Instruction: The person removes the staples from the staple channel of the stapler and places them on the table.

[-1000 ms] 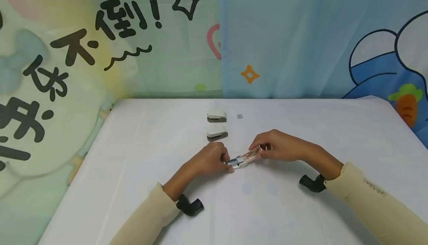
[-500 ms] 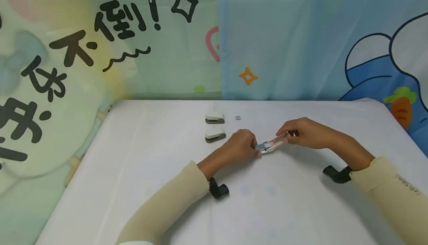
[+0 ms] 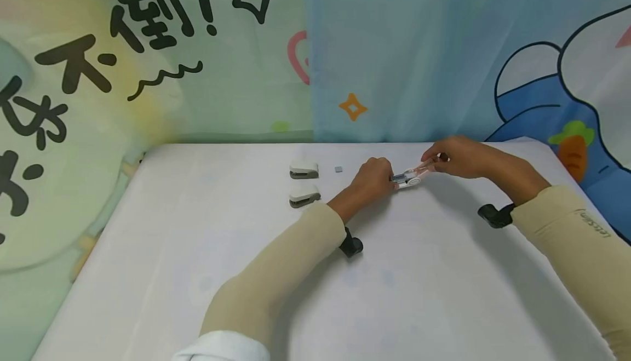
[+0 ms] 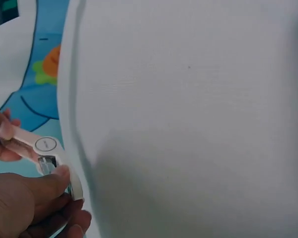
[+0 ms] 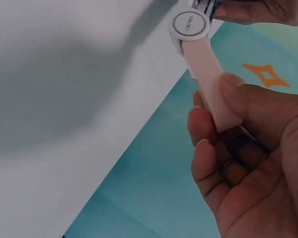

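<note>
A pink-and-white stapler [image 3: 413, 178] is swung open between my two hands, held up near the table's far edge. My left hand [image 3: 373, 179] pinches its white end between thumb and fingers; bright metal parts show beside the thumb in the left wrist view. My right hand [image 3: 462, 156] grips the pink arm [image 5: 203, 64], thumb on top and fingers curled beneath. Between the hands lies the round white hinge [image 4: 45, 144]. Inside the left fingers, the tip of the stapler is partly hidden.
Two small white-and-grey staplers [image 3: 304, 171] [image 3: 304, 196] stand one behind the other left of my hands. A little grey block [image 3: 338, 169], like a strip of staples, lies beside them. The white table [image 3: 236, 224] ends at a printed cloth backdrop [image 3: 409, 65].
Both hands have carried the stapler rightward and away, toward the far edge of the table. The grip of each hand stays the same, and the small staplers have not moved.
</note>
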`<control>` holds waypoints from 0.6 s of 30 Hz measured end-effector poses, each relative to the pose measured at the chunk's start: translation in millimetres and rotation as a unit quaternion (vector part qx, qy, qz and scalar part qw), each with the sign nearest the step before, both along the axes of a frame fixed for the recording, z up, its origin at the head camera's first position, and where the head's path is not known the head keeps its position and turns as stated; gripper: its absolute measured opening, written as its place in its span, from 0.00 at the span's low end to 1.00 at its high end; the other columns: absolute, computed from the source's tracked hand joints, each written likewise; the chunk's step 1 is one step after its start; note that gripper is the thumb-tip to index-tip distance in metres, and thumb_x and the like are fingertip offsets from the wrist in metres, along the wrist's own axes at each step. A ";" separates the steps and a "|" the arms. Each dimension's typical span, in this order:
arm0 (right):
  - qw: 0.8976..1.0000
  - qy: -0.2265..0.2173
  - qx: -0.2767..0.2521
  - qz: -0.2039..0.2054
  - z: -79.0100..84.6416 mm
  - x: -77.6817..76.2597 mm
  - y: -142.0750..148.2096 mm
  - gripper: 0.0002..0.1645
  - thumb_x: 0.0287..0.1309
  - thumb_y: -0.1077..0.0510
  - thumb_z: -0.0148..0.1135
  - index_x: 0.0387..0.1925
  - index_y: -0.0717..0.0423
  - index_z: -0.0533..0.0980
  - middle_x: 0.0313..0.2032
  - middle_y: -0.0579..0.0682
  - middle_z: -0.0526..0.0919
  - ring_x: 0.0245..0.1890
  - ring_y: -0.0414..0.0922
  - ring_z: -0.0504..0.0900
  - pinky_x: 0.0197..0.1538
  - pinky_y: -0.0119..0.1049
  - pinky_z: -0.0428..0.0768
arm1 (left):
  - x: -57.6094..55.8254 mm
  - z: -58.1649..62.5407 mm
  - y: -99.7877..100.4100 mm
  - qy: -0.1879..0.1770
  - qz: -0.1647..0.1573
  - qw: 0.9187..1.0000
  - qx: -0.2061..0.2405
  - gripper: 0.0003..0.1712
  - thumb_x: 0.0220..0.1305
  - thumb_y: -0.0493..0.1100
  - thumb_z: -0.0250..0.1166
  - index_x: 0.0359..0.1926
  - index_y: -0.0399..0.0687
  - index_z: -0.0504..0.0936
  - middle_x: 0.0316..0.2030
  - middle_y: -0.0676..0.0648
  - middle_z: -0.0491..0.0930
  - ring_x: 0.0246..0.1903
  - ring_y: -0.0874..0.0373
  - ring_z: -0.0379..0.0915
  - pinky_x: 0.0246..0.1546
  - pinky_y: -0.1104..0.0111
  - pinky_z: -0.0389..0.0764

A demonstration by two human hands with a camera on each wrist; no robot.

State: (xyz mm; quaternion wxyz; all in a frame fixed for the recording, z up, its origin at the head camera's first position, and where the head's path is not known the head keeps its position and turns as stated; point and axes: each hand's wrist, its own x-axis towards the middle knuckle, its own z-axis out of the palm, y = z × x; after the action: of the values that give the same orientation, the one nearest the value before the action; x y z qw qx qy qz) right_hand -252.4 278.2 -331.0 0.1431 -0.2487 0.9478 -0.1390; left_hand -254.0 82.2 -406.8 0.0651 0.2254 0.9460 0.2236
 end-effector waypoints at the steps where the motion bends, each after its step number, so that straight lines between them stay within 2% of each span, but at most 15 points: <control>1: 1.000 -0.003 0.003 -0.001 -0.6 -2.0 0.4 0.14 0.61 0.68 0.61 0.49 0.68 0.79 0.37 0.54 0.81 0.37 0.51 0.77 0.36 0.44 0.77 | -1.4 -0.4 1.9 -0.003 0.003 1.000 -0.003 0.10 0.61 0.44 0.71 0.39 0.43 0.89 0.31 0.53 0.84 0.25 0.65 0.73 0.27 0.75 0.72; 6: 1.000 -0.006 0.005 -0.022 -6.2 -7.3 4.7 0.15 0.61 0.68 0.62 0.49 0.69 0.79 0.42 0.61 0.82 0.39 0.53 0.78 0.38 0.47 0.78 | -10.6 2.5 6.4 -0.013 -0.001 1.000 -0.023 0.10 0.62 0.43 0.69 0.42 0.43 0.88 0.33 0.53 0.85 0.27 0.65 0.73 0.28 0.75 0.73; 12: 0.999 0.005 -0.008 -0.043 -19.3 -12.3 8.3 0.16 0.61 0.68 0.61 0.51 0.69 0.79 0.43 0.63 0.82 0.37 0.52 0.76 0.35 0.43 0.76 | -24.3 3.9 8.7 -0.023 0.002 0.997 -0.067 0.13 0.62 0.45 0.70 0.45 0.45 0.87 0.37 0.54 0.85 0.30 0.64 0.74 0.33 0.74 0.75; 15: 0.999 -0.001 -0.011 -0.046 -24.6 -14.6 9.4 0.17 0.61 0.69 0.61 0.51 0.69 0.79 0.42 0.63 0.82 0.35 0.51 0.75 0.34 0.42 0.75 | -26.7 0.0 9.4 -0.035 0.003 0.996 -0.086 0.13 0.64 0.47 0.68 0.47 0.47 0.86 0.38 0.54 0.83 0.31 0.64 0.73 0.33 0.72 0.75; 18: 0.999 -0.007 -0.009 -0.051 -26.3 -17.0 9.9 0.17 0.62 0.68 0.60 0.52 0.69 0.78 0.41 0.62 0.82 0.36 0.52 0.75 0.35 0.43 0.75 | -26.9 -2.2 9.6 -0.028 0.014 0.994 -0.101 0.12 0.65 0.47 0.66 0.46 0.49 0.86 0.36 0.55 0.81 0.32 0.63 0.71 0.30 0.71 0.75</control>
State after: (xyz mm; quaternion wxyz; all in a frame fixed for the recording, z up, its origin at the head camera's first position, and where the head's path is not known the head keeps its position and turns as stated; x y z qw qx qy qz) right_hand -269.4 288.1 -357.4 0.1404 -0.2007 0.9569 -0.1563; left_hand -280.9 91.8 -409.0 0.1108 0.1981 0.9647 0.1336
